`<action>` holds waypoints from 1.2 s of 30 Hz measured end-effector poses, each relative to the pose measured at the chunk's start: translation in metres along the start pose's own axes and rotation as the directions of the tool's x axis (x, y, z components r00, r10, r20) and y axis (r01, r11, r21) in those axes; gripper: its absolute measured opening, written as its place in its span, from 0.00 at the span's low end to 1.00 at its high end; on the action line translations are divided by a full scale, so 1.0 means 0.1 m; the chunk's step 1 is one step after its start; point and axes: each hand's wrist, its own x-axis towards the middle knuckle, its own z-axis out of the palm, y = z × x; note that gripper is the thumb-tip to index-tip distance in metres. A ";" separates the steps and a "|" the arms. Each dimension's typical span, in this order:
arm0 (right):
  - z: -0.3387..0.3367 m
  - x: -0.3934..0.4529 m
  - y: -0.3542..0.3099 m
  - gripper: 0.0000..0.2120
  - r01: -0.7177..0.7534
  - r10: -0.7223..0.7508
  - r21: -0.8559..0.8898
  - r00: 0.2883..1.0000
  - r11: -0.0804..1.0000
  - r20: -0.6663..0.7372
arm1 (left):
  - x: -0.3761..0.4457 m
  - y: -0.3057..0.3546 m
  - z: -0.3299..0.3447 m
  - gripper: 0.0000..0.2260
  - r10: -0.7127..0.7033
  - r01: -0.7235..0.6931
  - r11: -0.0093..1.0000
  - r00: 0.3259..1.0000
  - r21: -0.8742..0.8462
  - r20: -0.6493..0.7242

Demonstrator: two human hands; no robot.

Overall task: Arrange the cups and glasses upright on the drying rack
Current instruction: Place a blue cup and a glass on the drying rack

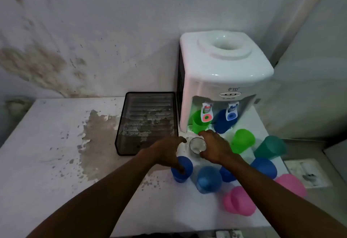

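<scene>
A black mesh drying rack (146,123) lies on the white counter with nothing in it. To its right, several plastic cups stand upside down: blue (183,170), blue (208,179), blue (264,168), pink (239,201), pink (291,184), green (242,141), teal (270,147). A clear glass (197,145) stands between my hands. My right hand (216,146) wraps around the glass. My left hand (167,150) grips the top of the nearest blue cup, thumb apart near the glass.
A white water dispenser (223,72) stands behind the cups, with a green cup (198,122) and a blue cup (223,122) under its taps. The stained wall runs behind; the counter's worn left part (47,144) is bare. The counter edge drops off right of the cups.
</scene>
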 end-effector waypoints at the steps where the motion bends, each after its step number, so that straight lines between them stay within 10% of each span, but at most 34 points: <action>1: 0.01 0.03 0.00 0.34 0.008 -0.007 -0.019 1.000 1.000 0.023 | 0.01 0.03 0.03 0.50 -0.024 0.023 0.999 0.998 0.025 0.056; 13: 0.28 0.32 0.11 0.42 0.136 -0.087 -0.309 0.982 0.941 0.166 | 0.12 0.08 0.46 0.38 -0.121 0.116 0.992 0.984 0.041 0.131; 26: 0.28 0.32 0.06 0.32 0.106 -0.102 -0.044 0.992 0.993 0.076 | -0.08 -0.19 0.26 0.33 -0.261 0.152 0.922 0.923 -0.356 -0.282; 36: 0.19 0.65 -0.60 0.35 0.041 0.056 0.483 0.982 0.875 -0.183 | 0.09 -1.01 -0.30 0.20 -0.706 0.014 0.258 0.686 -0.966 -0.178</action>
